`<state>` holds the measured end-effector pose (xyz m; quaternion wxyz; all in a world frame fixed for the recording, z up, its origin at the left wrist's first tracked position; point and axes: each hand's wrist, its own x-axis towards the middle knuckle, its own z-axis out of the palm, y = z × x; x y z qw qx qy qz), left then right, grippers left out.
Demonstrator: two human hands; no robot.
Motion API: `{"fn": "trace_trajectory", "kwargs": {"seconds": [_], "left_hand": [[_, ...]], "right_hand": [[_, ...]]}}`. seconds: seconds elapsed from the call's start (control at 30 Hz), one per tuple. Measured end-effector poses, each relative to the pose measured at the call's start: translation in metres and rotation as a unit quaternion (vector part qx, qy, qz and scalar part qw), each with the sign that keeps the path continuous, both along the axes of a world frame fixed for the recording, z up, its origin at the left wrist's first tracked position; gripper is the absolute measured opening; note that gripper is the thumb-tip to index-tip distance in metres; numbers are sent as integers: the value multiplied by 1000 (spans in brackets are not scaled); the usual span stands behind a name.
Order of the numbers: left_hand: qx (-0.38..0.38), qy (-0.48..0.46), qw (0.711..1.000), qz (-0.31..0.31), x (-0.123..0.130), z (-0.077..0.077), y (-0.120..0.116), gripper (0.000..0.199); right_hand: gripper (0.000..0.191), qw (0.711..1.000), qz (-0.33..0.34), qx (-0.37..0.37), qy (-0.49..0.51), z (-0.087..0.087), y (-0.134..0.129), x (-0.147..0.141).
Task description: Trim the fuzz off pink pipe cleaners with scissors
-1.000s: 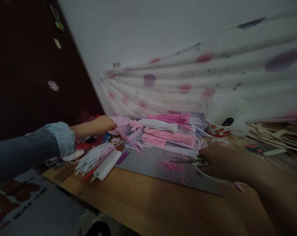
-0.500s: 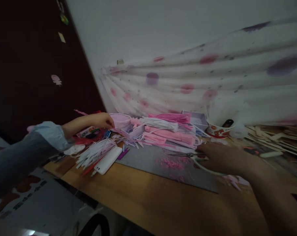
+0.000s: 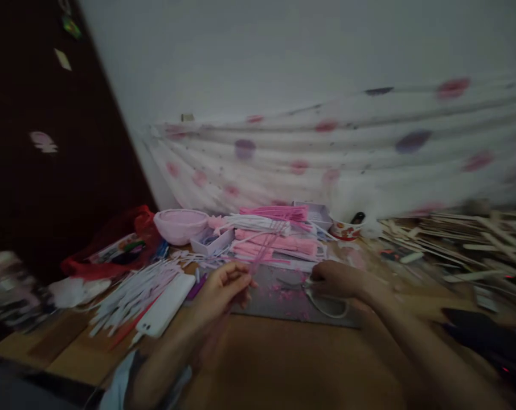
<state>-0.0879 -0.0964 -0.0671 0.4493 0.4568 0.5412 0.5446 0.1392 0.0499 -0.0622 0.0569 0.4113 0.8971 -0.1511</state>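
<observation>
My left hand [image 3: 226,290] is closed, thumb against fingers, around a thin pink pipe cleaner [image 3: 263,249]. Motion blurs this stem, which slants up and away from the fingertips. My right hand [image 3: 337,278] grips a pair of scissors [image 3: 306,285] by the handles, with the blades pointing left over a grey mat [image 3: 258,296]. Pink fuzz clippings [image 3: 290,295] lie scattered on the mat beneath the blades. Behind both hands are stacked bundles of salmon-pink pipe cleaners [image 3: 279,244], white ones [image 3: 258,223] and bright pink ones [image 3: 279,212].
To the left are a pink bowl [image 3: 181,226], a small lilac box [image 3: 211,244], white strips [image 3: 130,290], a white phone [image 3: 166,306] and a red bag [image 3: 113,250]. A patterned tub [image 3: 345,229] and wooden sticks [image 3: 441,239] stand or lie at right.
My left hand has come from beside the pink bowl to the front of the mat, now with a pink pipe cleaner. My right hand keeps the scissors over the mat. The view has shifted.
</observation>
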Motion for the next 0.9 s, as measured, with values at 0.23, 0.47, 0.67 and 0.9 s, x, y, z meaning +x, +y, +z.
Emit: {"fn": "trace_trajectory", "kwargs": {"seconds": [0.23,0.47,0.67,0.9], "left_hand": [[36,-132,989,-58,49,-21,26,29],[-4,-127,982,-141,72,-30,29,36],[65,-13,994,-90,70,-2,58,43],[133,-34,984,-112,95,23,111,23]], "right_hand": [[41,938,-38,-59,339,22,-16,5],[43,850,-34,-139,507,16,-36,-3],[44,842,-35,-224,490,-6,-37,10],[45,826,-55,-272,490,-31,-35,9]]}}
